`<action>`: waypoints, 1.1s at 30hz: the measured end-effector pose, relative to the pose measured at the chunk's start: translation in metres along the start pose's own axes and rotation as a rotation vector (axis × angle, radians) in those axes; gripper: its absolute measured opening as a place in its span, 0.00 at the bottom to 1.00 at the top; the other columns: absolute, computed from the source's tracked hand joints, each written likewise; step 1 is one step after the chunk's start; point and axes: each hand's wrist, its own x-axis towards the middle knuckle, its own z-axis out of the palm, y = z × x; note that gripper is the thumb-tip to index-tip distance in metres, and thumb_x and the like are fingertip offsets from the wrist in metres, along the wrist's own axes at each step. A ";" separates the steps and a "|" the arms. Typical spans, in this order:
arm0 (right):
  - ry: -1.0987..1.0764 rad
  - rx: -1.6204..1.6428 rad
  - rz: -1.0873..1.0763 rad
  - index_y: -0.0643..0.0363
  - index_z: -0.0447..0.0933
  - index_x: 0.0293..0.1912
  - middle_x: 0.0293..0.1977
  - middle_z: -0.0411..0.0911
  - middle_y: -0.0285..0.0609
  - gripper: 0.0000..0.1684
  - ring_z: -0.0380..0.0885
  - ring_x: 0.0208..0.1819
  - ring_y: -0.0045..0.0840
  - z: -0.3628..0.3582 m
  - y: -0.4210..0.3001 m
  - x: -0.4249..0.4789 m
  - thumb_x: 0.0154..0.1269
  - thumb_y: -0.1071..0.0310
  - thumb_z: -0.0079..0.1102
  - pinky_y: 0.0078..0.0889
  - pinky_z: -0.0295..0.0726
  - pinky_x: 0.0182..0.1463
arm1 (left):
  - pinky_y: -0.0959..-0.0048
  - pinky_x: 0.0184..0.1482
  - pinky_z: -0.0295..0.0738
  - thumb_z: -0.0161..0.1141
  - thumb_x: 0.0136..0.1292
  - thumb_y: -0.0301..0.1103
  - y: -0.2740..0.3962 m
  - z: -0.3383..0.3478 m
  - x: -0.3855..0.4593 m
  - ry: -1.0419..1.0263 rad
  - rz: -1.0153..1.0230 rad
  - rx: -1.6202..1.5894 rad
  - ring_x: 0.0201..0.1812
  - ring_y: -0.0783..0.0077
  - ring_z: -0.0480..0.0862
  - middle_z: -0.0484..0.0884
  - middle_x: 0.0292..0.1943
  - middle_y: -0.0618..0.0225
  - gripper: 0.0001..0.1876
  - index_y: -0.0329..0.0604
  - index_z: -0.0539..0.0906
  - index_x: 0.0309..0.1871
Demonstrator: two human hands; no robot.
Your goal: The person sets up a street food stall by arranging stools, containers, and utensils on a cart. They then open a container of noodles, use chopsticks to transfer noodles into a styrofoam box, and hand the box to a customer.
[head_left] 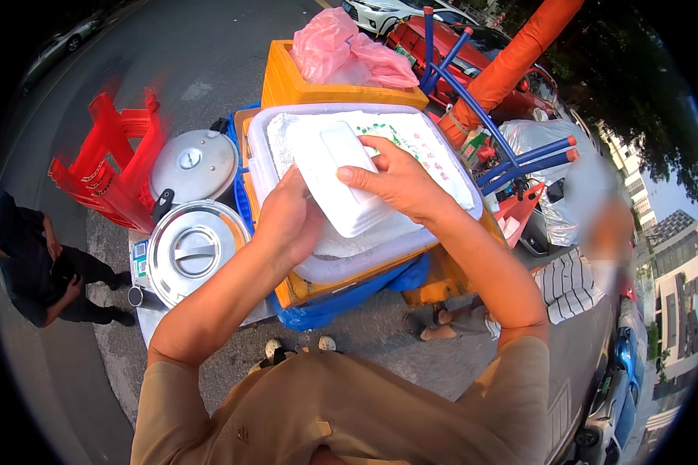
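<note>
A white lidded foam takeaway box is held tilted over a pale plastic tub. My right hand grips its right side, thumb on top and fingers around the far edge. My left hand is at its lower left side, with part of the fingers hidden behind the box, so its grip is not fully visible. Beneath the box, inside the tub, lies a white sheet or bag with green and red printing, with white powdery-looking material around it.
Left of the tub are a round steel lid, a pressure cooker lid and red plastic stools. Behind stands a yellow crate with pink plastic bags. Blue stool legs rise at right. People are at both sides.
</note>
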 end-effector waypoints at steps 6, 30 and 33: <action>-0.052 0.030 0.112 0.69 0.60 0.74 0.52 0.82 0.55 0.49 0.82 0.52 0.27 -0.033 0.025 0.029 0.65 0.56 0.75 0.26 0.81 0.53 | 0.56 0.73 0.64 0.49 0.80 0.50 0.024 -0.001 0.012 0.031 -0.116 0.165 0.69 0.53 0.73 0.72 0.67 0.45 0.33 0.34 0.60 0.76; 1.124 0.853 0.079 0.57 0.81 0.44 0.32 0.82 0.33 0.08 0.80 0.32 0.19 -0.617 0.382 -0.199 0.72 0.64 0.62 0.20 0.78 0.34 | 0.60 0.72 0.68 0.51 0.80 0.29 -0.098 -0.008 -0.009 0.532 0.852 1.784 0.67 0.61 0.76 0.75 0.67 0.52 0.18 0.29 0.75 0.66; 1.148 0.810 0.244 0.56 0.81 0.43 0.31 0.81 0.32 0.07 0.79 0.30 0.17 -0.603 0.437 -0.169 0.70 0.65 0.64 0.18 0.77 0.31 | 0.62 0.68 0.71 0.52 0.80 0.34 -0.105 0.014 -0.012 0.678 0.844 1.987 0.65 0.61 0.77 0.78 0.65 0.53 0.18 0.29 0.77 0.64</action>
